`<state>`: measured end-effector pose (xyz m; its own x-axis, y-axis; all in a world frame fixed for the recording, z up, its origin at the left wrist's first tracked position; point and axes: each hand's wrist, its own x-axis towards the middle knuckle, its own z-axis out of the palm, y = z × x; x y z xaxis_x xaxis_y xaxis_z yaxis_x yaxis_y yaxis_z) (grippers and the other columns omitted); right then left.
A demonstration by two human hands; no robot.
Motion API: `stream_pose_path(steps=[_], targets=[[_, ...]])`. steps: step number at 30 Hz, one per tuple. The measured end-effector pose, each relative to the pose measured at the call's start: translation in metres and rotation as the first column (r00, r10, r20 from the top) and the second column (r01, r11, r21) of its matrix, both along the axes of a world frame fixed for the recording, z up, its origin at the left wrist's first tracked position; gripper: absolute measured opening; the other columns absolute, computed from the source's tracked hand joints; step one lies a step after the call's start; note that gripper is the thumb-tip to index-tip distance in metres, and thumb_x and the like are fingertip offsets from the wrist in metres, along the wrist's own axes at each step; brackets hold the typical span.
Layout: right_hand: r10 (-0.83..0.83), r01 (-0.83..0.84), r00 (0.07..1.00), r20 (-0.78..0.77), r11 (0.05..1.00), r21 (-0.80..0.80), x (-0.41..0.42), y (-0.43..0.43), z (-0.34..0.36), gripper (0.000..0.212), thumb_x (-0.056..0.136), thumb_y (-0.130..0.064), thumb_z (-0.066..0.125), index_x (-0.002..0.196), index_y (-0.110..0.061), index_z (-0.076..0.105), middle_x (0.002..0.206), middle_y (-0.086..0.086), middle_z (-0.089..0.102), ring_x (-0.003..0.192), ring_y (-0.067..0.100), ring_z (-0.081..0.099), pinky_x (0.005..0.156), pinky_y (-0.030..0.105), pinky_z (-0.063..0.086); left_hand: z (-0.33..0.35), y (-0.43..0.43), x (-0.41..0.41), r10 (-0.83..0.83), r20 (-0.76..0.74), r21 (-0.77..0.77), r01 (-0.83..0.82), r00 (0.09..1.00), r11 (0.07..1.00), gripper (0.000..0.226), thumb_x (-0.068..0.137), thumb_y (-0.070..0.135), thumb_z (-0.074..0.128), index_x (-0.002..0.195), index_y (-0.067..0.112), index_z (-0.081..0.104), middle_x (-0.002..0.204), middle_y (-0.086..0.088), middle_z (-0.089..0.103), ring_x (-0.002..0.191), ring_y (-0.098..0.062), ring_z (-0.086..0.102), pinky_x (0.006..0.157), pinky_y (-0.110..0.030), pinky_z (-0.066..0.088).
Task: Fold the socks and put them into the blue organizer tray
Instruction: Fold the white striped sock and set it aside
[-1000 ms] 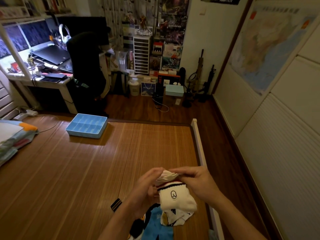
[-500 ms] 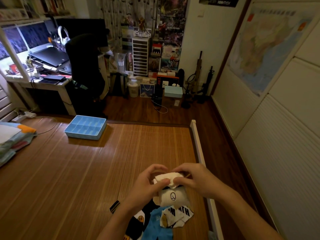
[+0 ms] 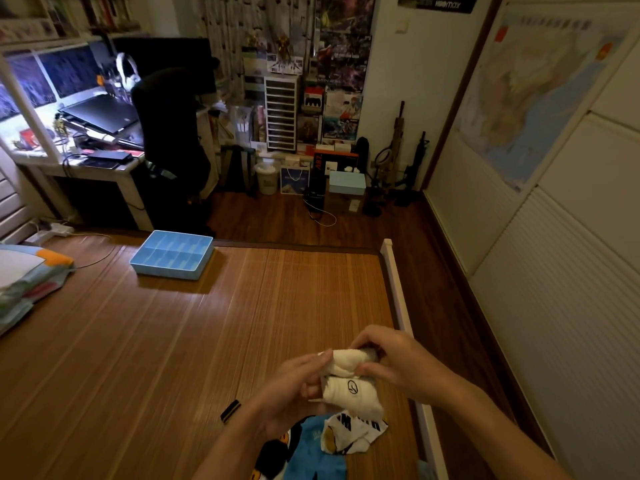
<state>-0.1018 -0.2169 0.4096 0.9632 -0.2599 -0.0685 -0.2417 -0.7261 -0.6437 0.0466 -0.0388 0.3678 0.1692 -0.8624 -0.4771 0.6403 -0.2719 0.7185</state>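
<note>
A white sock pair with a small black logo is held in the air near the bottom of the view, its upper end rolled over into a wad. My left hand grips it from the left and my right hand pinches the rolled end from the right. Under them lies a heap of loose socks: white with black lettering, light blue, and black with yellow faces. The blue organizer tray, with several compartments showing nothing inside, stands far off at the mat's back left edge.
Everything lies on a bamboo mat over a bed with a white side rail on the right. A folded quilt sits at the left edge. Beyond are a desk, a dark chair and floor clutter.
The sock's upper end has been rolled further down into a tighter wad, so less of it hangs below my hands. Both hands stayed in place.
</note>
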Motion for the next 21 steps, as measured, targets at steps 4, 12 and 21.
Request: stream_pose_path(steps=[4, 12, 21], targets=[[0.013, -0.011, 0.999, 0.043, 0.999, -0.039, -0.003, 0.002, -0.002, 0.028, 0.090, -0.027, 0.072, 0.109, -0.039, 0.056, 0.105, -0.022, 0.059, 0.095, 0.001, 0.060, 0.081, 0.029, 0.057, 0.003, -0.002, 0.000, 0.033, 0.095, -0.029, -0.030, 0.995, 0.999, 0.050, 0.079, 0.036, 0.084, 0.121, 0.009, 0.074, 0.120, -0.022, 0.073, 0.107, -0.037, 0.072, 0.097, -0.055, 0.057], [0.059, -0.035, 0.990, 0.129, 0.983, -0.181, -0.007, 0.010, -0.004, 0.026, 0.092, -0.027, 0.069, 0.110, -0.034, 0.052, 0.105, -0.023, 0.053, 0.094, 0.001, 0.057, 0.075, 0.028, 0.055, 0.006, -0.004, -0.006, 0.058, 0.066, 0.003, -0.058, 0.996, 0.998, 0.044, 0.086, 0.035, 0.080, 0.120, 0.007, 0.074, 0.117, -0.021, 0.074, 0.105, -0.035, 0.074, 0.087, -0.045, 0.060], [0.026, -0.025, 1.000, 0.014, 0.996, -0.089, -0.006, 0.011, 0.012, 0.028, 0.089, -0.047, 0.067, 0.112, -0.039, 0.053, 0.110, -0.020, 0.060, 0.100, -0.002, 0.060, 0.082, 0.028, 0.059, 0.001, 0.001, -0.006, 0.099, 0.430, -0.159, -0.033, 0.897, 0.987, 0.035, 0.081, 0.016, 0.086, 0.115, 0.023, 0.078, 0.114, -0.009, 0.077, 0.108, -0.028, 0.074, 0.092, -0.046, 0.061]])
